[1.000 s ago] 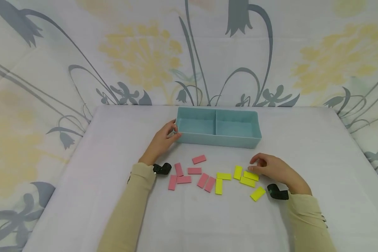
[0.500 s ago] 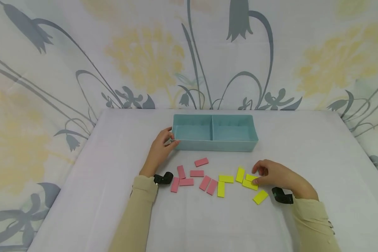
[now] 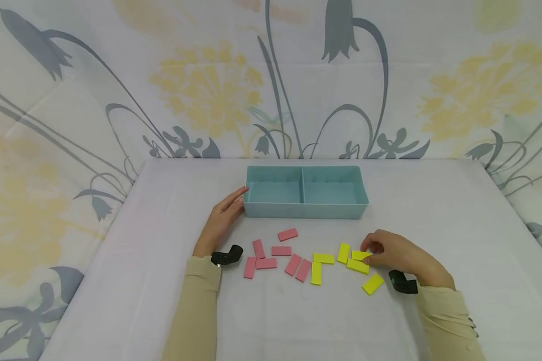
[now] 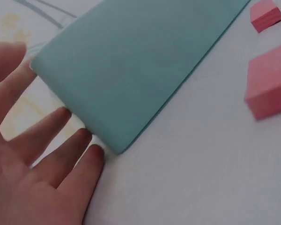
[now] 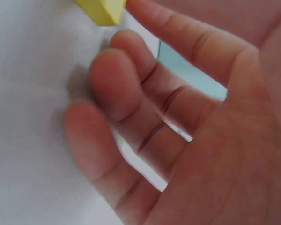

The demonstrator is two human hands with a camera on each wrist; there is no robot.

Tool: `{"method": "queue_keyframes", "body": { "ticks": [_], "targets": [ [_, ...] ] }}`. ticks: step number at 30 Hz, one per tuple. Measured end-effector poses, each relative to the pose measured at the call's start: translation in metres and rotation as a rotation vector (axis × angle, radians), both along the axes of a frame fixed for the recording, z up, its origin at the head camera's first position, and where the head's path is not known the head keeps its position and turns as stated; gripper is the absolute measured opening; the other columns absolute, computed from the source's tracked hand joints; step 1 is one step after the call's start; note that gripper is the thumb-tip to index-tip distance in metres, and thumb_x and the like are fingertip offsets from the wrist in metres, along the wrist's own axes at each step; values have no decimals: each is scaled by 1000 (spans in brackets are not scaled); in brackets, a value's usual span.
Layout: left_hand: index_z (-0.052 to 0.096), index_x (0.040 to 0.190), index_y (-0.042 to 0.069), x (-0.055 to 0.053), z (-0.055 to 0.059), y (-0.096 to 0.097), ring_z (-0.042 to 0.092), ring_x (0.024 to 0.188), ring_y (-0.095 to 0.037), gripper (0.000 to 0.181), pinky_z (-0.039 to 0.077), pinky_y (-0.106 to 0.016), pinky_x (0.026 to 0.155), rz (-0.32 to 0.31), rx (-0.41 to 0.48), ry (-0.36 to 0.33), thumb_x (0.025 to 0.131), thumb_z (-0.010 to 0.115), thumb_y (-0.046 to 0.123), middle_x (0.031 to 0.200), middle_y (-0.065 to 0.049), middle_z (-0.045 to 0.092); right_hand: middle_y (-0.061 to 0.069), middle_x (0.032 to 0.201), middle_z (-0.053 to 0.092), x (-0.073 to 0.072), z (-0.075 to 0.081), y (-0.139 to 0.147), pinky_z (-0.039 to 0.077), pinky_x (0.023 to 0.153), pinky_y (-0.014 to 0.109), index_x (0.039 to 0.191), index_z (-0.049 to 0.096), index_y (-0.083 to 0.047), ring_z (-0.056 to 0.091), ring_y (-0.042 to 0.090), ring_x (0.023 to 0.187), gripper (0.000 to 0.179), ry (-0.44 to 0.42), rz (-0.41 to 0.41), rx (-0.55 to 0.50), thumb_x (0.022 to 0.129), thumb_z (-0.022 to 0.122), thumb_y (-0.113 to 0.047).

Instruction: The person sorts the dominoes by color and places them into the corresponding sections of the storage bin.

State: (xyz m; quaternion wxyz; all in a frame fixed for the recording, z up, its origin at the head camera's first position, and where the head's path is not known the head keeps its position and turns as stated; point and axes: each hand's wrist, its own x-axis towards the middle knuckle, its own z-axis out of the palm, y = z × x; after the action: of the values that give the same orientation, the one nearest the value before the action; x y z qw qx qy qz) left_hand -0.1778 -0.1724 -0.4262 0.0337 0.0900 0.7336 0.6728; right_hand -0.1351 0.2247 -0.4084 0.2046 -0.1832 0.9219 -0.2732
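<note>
Here, left hand (image 3: 220, 222) lies flat with fingers straight, tips touching the left end of the teal tray (image 3: 305, 209); the left wrist view shows the fingers (image 4: 61, 150) against the tray's near-left corner, not wrapped round it. Tray sits toward the far edge of the tabletop (image 3: 433, 210), about mid-width, long side facing the person, split by a divider into two compartments, both bare inside.

Right hand (image 3: 395, 254) rests at the right end of the yellow group, fingers curled, thumb and forefinger pinching a yellow block (image 3: 360, 255); the right wrist view shows that block's corner (image 5: 103, 10) at the fingertip, other fingers loosely bent. Just beside it lie more yellow blocks: one below it (image 3: 358, 266), one upright to the left (image 3: 343, 252), one flat (image 3: 323, 258), one standing under that (image 3: 315, 273), and one angled nearer the front edge (image 3: 373, 284).

Pink blocks (image 3: 275, 255) lie scattered left of the yellow ones, between the two hands, in front of the tray; one (image 3: 287, 234) lies closest to the tray, apart from it. Black wrist cameras (image 3: 226, 255) sit at both wrists. Beige sleeves (image 3: 194, 311) cover both forearms. Floral cloth (image 3: 117, 90) hangs behind the tabletop's far edge.
</note>
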Motion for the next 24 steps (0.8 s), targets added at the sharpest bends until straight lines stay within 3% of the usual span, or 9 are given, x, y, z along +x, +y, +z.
{"method": "queue_keyframes", "body": {
  "ticks": [3, 7, 13, 17, 24],
  "targets": [
    [42, 133, 27, -6, -11, 7, 29, 126, -4, 39, 30, -26, 100, 63, 19, -21, 94, 46, 26, 137, 11, 36, -2, 79, 49, 0, 2, 2, 39, 65, 30, 90, 59, -12, 45, 14, 73, 22, -3, -23, 8, 75, 72, -23],
    [43, 131, 32, -8, -18, 9, 31, 124, -3, 41, 31, -27, 99, 127, -39, -28, 91, 49, 36, 135, 14, 39, 0, 84, 49, 1, 2, 0, 41, 66, 30, 92, 59, -11, 46, 15, 74, 24, -24, -24, 32, 74, 72, -19],
    [38, 136, 23, -3, -7, 4, 32, 126, -11, 46, 31, -27, 99, 78, 2, -21, 92, 49, 29, 139, 2, 35, 1, 86, 48, -1, -1, -6, 41, 66, 30, 91, 57, -11, 45, 16, 74, 22, -10, -26, 73, 74, 71, -14],
    [35, 138, 18, -1, 0, 4, 30, 128, -13, 49, 30, -28, 100, 52, 12, -12, 92, 50, 27, 142, -3, 32, 1, 86, 51, -6, 2, -6, 42, 67, 30, 92, 58, -10, 47, 16, 76, 22, -53, -40, 71, 75, 71, -16],
    [38, 136, 21, -9, -14, 2, 31, 127, -16, 45, 30, -30, 100, 57, 36, -19, 93, 49, 22, 141, -2, 33, 2, 88, 56, -22, 14, -7, 41, 70, 33, 91, 60, -11, 49, 19, 81, 22, -130, -67, 70, 74, 71, -21]
  ]
}}
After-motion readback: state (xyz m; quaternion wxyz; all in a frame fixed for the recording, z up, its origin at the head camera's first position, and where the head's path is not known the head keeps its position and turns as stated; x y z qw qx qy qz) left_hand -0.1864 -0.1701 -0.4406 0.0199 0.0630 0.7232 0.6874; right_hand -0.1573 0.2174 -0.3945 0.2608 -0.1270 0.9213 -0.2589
